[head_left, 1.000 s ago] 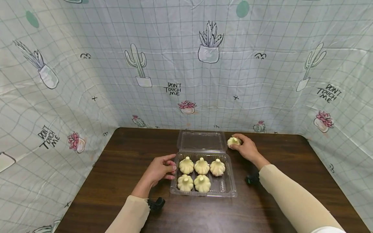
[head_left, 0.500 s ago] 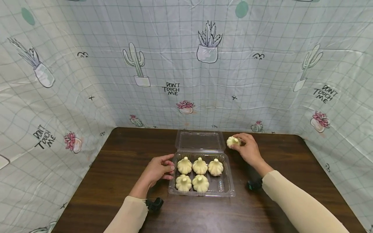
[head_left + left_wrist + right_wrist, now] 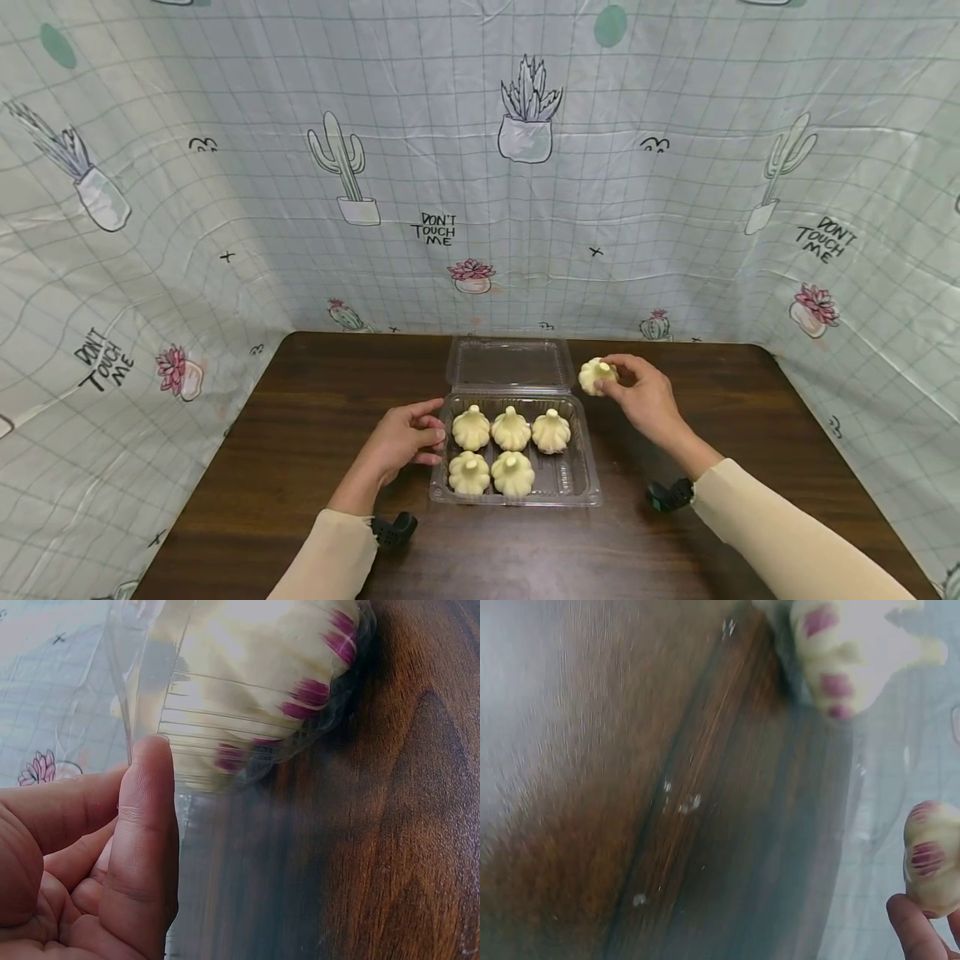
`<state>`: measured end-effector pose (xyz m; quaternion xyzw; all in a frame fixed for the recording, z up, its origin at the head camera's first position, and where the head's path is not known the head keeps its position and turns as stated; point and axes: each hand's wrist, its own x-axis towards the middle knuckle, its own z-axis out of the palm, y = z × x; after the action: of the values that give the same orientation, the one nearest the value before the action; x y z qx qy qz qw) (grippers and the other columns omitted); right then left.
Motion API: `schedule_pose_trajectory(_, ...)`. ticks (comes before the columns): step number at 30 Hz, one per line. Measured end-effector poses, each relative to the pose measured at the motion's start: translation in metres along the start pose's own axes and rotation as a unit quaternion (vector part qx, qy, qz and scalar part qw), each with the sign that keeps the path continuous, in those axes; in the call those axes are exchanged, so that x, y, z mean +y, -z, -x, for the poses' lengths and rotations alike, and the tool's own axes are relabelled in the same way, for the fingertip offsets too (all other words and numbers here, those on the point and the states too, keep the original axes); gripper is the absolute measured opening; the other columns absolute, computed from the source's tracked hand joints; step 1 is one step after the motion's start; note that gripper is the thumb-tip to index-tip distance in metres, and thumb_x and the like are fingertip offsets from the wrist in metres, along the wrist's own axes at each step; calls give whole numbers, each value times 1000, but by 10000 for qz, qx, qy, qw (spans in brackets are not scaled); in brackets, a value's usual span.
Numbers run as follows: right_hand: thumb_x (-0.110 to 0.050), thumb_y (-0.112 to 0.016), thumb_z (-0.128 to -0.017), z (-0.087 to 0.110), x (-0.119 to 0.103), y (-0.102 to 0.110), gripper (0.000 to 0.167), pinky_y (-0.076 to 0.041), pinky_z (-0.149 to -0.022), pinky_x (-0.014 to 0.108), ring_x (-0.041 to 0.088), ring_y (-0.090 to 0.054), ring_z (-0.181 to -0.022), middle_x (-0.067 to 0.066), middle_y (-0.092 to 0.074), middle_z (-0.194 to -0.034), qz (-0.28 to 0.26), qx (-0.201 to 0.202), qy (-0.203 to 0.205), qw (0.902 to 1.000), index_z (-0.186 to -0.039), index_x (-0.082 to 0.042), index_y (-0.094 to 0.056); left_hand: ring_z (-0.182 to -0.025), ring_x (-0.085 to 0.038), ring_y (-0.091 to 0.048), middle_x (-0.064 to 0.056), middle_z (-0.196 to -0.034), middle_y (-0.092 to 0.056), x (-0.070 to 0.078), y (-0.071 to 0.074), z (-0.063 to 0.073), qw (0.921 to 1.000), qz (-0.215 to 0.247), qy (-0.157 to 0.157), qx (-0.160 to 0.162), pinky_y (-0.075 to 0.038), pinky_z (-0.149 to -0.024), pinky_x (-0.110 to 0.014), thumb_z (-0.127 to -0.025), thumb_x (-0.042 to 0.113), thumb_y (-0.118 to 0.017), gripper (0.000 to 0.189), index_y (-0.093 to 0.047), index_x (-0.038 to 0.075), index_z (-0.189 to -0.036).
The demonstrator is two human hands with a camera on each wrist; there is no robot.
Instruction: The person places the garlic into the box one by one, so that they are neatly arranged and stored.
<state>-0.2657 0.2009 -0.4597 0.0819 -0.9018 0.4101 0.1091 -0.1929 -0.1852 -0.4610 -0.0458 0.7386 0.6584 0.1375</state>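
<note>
A clear plastic clamshell container (image 3: 570, 500) lies with its lid (image 3: 512, 365) folded back. Pale garlic bulbs sit stem up inside it, three in the back row, such as the middle garlic bulb (image 3: 512, 429), and two in front. The front right spot is bare. My left hand (image 3: 401, 437) pinches the container's left rim between thumb and fingers; the thumb tip (image 3: 154, 750) shows against the ribbed wall. Right of the lid, my right hand (image 3: 647, 400) holds another garlic bulb (image 3: 596, 377) by fingertips and thumb. Purple streaks mark this held bulb (image 3: 934, 859) in the right wrist view.
A dark brown wooden table (image 3: 315, 417) carries the container. Behind it and along both sides hangs a pale gridded curtain (image 3: 420, 167) printed with potted plants. Black wrist cameras, such as the right one (image 3: 670, 495), hang low beside the container.
My right hand has brought its garlic bulb slightly nearer, and the wrist has turned a little. The left hand stays at the rim. The head view has shifted slightly.
</note>
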Motion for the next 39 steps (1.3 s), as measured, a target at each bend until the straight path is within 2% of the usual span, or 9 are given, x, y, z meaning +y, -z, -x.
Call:
schedule_pose_trajectory(8, -20, -80, -96, 15, -17, 7, 36, -57, -91, 50, 36, -68, -113, 19, -72, -125, 117, 151, 64, 9998, -129, -6, -75, -82, -20, -66, -15, -107, -63, 0, -1, 0, 10000, -2, -25, -3, -66, -64, -31, -99, -8, -65, 60, -51, 4, -156)
schedule_pose_trajectory(17, -29, -79, -98, 28, -33, 15, 41, -57, -97, 52, 40, -63, -128, 18, -70, -134, -168, -131, -113, 9997, -132, -8, -74, -82, -21, -66, -15, -107, -62, 1, -1, 1, 10000, -45, -39, 11, -67, -66, -33, -99, -8, -66, 60, -51, 4, -156)
schedule_pose_trajectory(24, -28, -80, -97, 38, -43, 18, 39, -57, -86, 25, 37, -63, -130, 15, -71, -135, -456, -315, -174, 9983, -130, -8, -75, -82, -20, -67, -15, -107, -63, 0, -2, 0, 10000, -52, -26, 35, -66, -65, -32, -99, -8, -66, 60, -52, 4, -156)
schedule_pose_trajectory(26, -26, -80, -97, 41, -46, 18, 38, -57, -90, 28, 36, -62, -130, 14, -71, -135, -521, -345, -146, 9979, -129, -7, -76, -82, -20, -67, -15, -107, -63, 0, -2, 0, 10000, -48, -30, 39, -66, -65, -32, -99, -8, -66, 60, -52, 4, -156)
schedule_pose_trajectory(29, -25, -80, -97, 45, -49, 15, 35, -56, -99, 40, 34, -62, -131, 13, -72, -133, -562, -369, -104, 9977, -127, -7, -76, -82, -20, -66, -15, -107, -63, 0, -2, 0, 10000, -41, -36, 42, -66, -65, -32, -99, -8, -66, 60, -52, 4, -156)
schedule_pose_trajectory(32, -24, -80, -97, 49, -50, 12, 32, -56, -100, 43, 29, -63, -126, 11, -73, -130, -584, -389, -21, 9975, -124, -8, -78, -82, -21, -66, -15, -108, -63, 0, -2, 0, 10000, -36, -41, 44, -67, -66, -32, -99, -8, -66, 60, -52, 4, -156)
schedule_pose_trajectory(36, -17, -81, -95, 55, -50, 5, 28, -60, -86, 26, 16, -67, -109, 12, -73, -126, -969, -519, 105, 9939, -121, -6, -78, -82, -20, -66, -16, -108, -63, 0, -1, 0, 10000, -28, -56, 25, -67, -66, -32, -99, -8, -65, 60, -51, 3, -156)
schedule_pose_trajectory(39, -14, -83, -93, 60, -51, -1, 26, -58, -80, 18, 9, -67, -100, 12, -73, -123, -1233, -633, 151, 9902, -118, -6, -79, -83, -20, -66, -15, -109, -63, 0, -1, 0, 10000, 1, -49, 8, -66, -66, -31, -99, -8, -65, 60, -50, 3, -157)
